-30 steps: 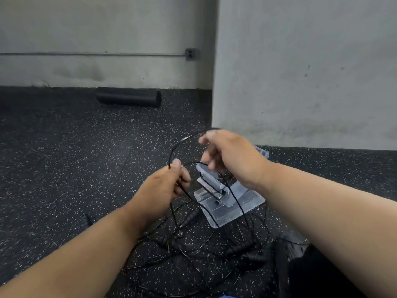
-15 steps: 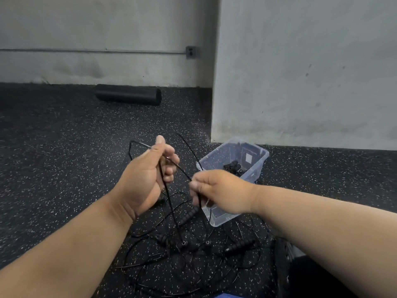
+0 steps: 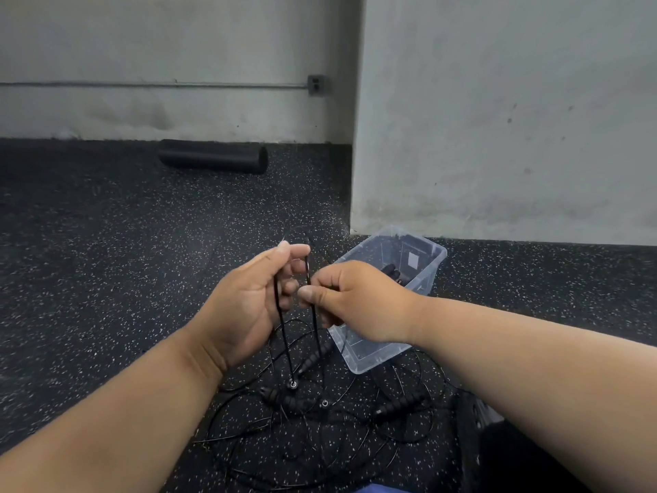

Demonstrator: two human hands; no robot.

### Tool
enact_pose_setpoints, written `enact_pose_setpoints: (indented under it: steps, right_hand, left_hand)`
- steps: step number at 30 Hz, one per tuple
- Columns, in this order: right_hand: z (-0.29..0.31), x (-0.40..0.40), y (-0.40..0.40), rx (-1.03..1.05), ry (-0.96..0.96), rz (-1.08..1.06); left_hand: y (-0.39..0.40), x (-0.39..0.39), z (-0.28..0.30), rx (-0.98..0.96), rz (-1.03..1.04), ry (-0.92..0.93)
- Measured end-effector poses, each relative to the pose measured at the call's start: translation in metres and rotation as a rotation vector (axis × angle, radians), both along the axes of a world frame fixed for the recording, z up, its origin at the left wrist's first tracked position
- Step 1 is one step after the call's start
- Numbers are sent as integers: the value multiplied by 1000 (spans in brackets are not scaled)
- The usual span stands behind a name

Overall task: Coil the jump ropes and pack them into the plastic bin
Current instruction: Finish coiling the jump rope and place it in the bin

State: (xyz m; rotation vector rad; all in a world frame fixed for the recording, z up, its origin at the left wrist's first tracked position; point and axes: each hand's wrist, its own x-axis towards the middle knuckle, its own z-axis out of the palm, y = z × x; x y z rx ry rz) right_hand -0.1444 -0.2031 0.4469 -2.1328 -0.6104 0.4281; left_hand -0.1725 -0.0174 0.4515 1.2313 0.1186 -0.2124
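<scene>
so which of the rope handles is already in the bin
Only the black handle inside the clear bin, just beyond the right hand. The other handles lie on the floor among tangled rope.

Clear glossy plastic bin (image 3: 432,275) on matt speckled rubber floor (image 3: 106,261); thin black jump ropes (image 3: 284,332).

A black foam roller (image 3: 213,160) lies on the speckled floor (image 3: 106,261) against the grey wall (image 3: 160,48), below an outlet box (image 3: 316,85).
</scene>
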Motion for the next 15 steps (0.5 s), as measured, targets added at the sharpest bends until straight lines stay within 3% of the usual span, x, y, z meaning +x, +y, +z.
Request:
enact_pose_setpoints:
  steps: [6,9,12,15]
  right_hand:
    - [-1,-4,2,-111,-107,72]
    - [-5,-5,3,-155,-194,56]
    - [-16,-3,3,-75,-76,18]
    - [-31,0,-2,-210,184,92]
  left_hand:
    - [-9,-3,2,63,3,50]
    - [-8,-3,6,-27,32,62]
    - [-7,-2,15,-134,51,55]
    - [-3,-1,26,-245,87,56]
